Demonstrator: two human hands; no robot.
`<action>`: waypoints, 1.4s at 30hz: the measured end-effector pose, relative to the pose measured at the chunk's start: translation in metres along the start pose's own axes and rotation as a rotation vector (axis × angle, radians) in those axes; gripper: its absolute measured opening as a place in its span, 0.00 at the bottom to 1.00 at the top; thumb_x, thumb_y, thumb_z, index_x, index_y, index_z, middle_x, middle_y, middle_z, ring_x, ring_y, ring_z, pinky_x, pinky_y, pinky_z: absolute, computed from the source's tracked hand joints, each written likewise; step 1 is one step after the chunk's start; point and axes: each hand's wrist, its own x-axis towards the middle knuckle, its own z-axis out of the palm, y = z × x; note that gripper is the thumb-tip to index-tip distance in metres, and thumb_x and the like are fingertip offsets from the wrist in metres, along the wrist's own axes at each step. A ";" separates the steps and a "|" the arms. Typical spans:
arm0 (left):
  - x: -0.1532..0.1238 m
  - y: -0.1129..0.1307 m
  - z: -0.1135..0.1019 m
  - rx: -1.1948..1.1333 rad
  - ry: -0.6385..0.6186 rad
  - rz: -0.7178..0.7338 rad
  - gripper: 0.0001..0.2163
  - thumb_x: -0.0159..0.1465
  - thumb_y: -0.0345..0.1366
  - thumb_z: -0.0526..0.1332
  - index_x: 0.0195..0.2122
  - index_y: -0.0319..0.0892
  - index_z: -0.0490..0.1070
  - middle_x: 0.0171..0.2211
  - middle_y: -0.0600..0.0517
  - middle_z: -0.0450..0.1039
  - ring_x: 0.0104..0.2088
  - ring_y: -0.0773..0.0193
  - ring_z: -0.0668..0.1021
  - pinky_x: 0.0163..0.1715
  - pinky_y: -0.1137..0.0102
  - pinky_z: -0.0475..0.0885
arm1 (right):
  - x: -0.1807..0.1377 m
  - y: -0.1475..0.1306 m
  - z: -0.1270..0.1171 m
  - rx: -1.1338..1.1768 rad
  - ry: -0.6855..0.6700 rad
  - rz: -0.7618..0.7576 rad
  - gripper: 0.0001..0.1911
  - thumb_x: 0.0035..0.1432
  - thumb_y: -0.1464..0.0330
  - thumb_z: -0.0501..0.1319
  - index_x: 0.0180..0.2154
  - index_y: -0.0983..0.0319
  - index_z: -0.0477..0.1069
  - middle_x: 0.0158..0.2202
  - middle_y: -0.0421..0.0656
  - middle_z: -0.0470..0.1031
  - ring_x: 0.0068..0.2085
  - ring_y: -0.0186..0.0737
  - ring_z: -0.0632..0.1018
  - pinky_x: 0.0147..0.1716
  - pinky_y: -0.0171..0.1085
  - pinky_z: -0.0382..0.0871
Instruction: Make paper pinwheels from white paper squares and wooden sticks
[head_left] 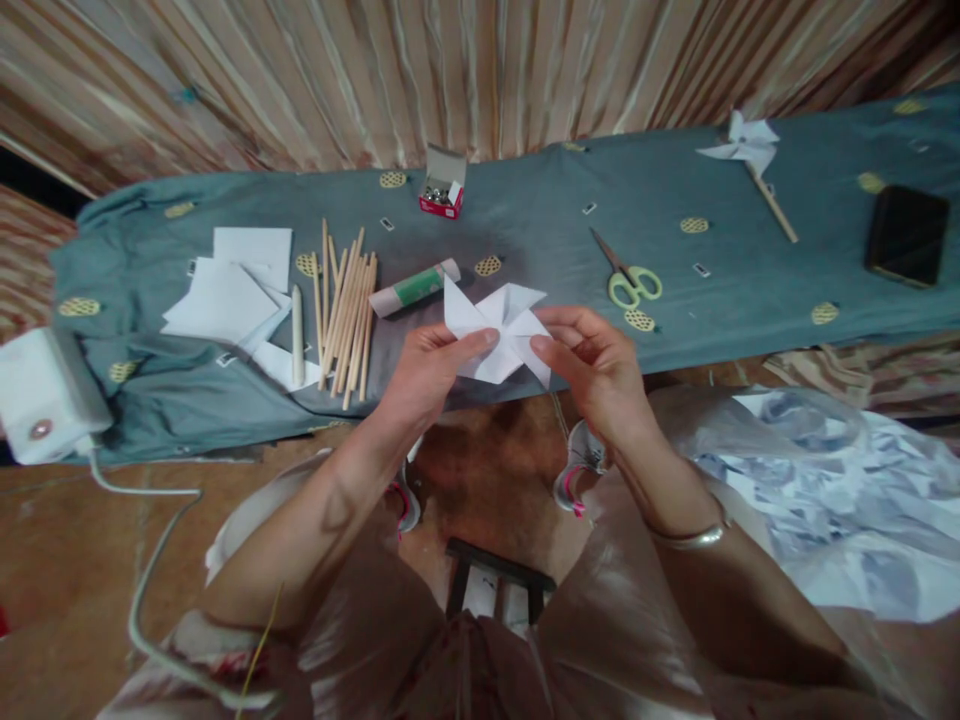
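Observation:
Between my two hands is a white paper pinwheel, its folded blades spread out around the centre. My left hand pinches its left side, with the thumb lying near the middle. On the other side my right hand grips the right blades between thumb and fingers. Just behind the pinwheel lies a glue stick with a green label. A pair of scissors with light green handles rests beyond my right hand. The fingertips beneath the paper are hidden.
Wooden sticks and white paper sheets lie left. A small red box of metal pins stands open at the back. Far right are a pinwheel on a stick and a black phone. A paper-filled plastic bag sits below.

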 end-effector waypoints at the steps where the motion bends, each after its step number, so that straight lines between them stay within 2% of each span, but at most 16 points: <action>1: 0.001 0.000 0.000 0.002 0.018 0.004 0.10 0.46 0.39 0.74 0.23 0.40 0.79 0.23 0.53 0.78 0.24 0.68 0.76 0.29 0.72 0.71 | -0.001 0.000 -0.001 -0.057 0.032 -0.067 0.17 0.51 0.55 0.71 0.41 0.55 0.75 0.39 0.41 0.80 0.37 0.38 0.79 0.36 0.39 0.76; 3: 0.002 0.000 0.000 0.003 0.043 0.010 0.09 0.47 0.40 0.74 0.23 0.40 0.78 0.23 0.54 0.78 0.24 0.68 0.75 0.28 0.71 0.71 | -0.003 -0.002 -0.004 -0.205 0.071 -0.213 0.15 0.55 0.57 0.68 0.44 0.54 0.75 0.53 0.44 0.75 0.49 0.44 0.78 0.46 0.44 0.76; 5: 0.002 0.001 0.000 0.007 0.056 0.008 0.09 0.48 0.39 0.73 0.24 0.40 0.78 0.23 0.54 0.77 0.25 0.67 0.76 0.29 0.71 0.71 | -0.007 -0.005 -0.006 -0.359 0.042 -0.330 0.11 0.58 0.59 0.66 0.43 0.53 0.76 0.62 0.43 0.68 0.59 0.49 0.73 0.56 0.50 0.71; 8: 0.002 0.001 0.000 0.004 0.060 0.009 0.07 0.50 0.38 0.72 0.26 0.40 0.79 0.24 0.54 0.77 0.26 0.67 0.75 0.29 0.70 0.71 | -0.012 -0.009 -0.005 -0.509 -0.043 -0.427 0.08 0.59 0.64 0.65 0.42 0.52 0.76 0.66 0.39 0.63 0.66 0.51 0.65 0.63 0.54 0.62; 10: 0.001 0.000 0.000 -0.001 0.052 0.024 0.07 0.51 0.37 0.72 0.26 0.41 0.79 0.25 0.54 0.78 0.25 0.68 0.75 0.29 0.70 0.71 | -0.014 -0.009 -0.003 -0.559 -0.082 -0.447 0.07 0.59 0.65 0.65 0.41 0.52 0.77 0.68 0.38 0.61 0.67 0.50 0.64 0.64 0.53 0.61; 13: 0.001 -0.001 -0.001 0.028 0.035 0.042 0.07 0.52 0.39 0.72 0.26 0.42 0.78 0.25 0.55 0.78 0.24 0.67 0.75 0.29 0.69 0.71 | -0.013 -0.008 -0.002 -0.597 -0.095 -0.451 0.04 0.59 0.66 0.65 0.38 0.52 0.77 0.67 0.38 0.62 0.67 0.50 0.64 0.64 0.54 0.61; 17: 0.000 -0.003 0.000 0.079 0.037 0.057 0.11 0.50 0.43 0.73 0.23 0.42 0.77 0.23 0.55 0.76 0.24 0.67 0.75 0.30 0.68 0.72 | -0.010 -0.008 -0.001 -0.616 -0.068 -0.459 0.02 0.60 0.67 0.65 0.35 0.53 0.77 0.66 0.38 0.65 0.68 0.50 0.63 0.67 0.56 0.55; 21: 0.000 -0.005 0.003 0.079 0.041 0.090 0.14 0.48 0.45 0.74 0.20 0.41 0.75 0.23 0.54 0.77 0.25 0.66 0.76 0.30 0.69 0.73 | -0.008 -0.008 0.001 -0.612 0.015 -0.447 0.02 0.60 0.66 0.65 0.34 0.54 0.77 0.63 0.42 0.69 0.66 0.50 0.65 0.67 0.56 0.56; 27: 0.001 -0.008 0.005 0.094 0.021 0.148 0.12 0.49 0.44 0.74 0.22 0.43 0.77 0.24 0.55 0.78 0.28 0.65 0.77 0.35 0.68 0.73 | -0.004 -0.001 0.001 -0.671 0.069 -0.499 0.02 0.58 0.67 0.66 0.32 0.56 0.76 0.61 0.42 0.70 0.66 0.52 0.65 0.67 0.58 0.56; 32: -0.001 -0.008 0.007 0.171 0.040 0.192 0.09 0.52 0.43 0.72 0.24 0.43 0.79 0.25 0.55 0.78 0.28 0.64 0.77 0.35 0.68 0.72 | -0.004 0.001 0.002 -0.701 0.086 -0.502 0.04 0.59 0.69 0.64 0.31 0.55 0.75 0.60 0.41 0.70 0.65 0.51 0.65 0.66 0.57 0.57; 42: -0.004 -0.005 0.008 0.270 0.013 0.224 0.09 0.53 0.42 0.71 0.21 0.44 0.78 0.23 0.55 0.77 0.27 0.65 0.74 0.35 0.69 0.71 | -0.001 0.004 0.002 -0.718 0.099 -0.500 0.04 0.59 0.66 0.64 0.31 0.55 0.75 0.60 0.42 0.71 0.65 0.51 0.66 0.66 0.57 0.57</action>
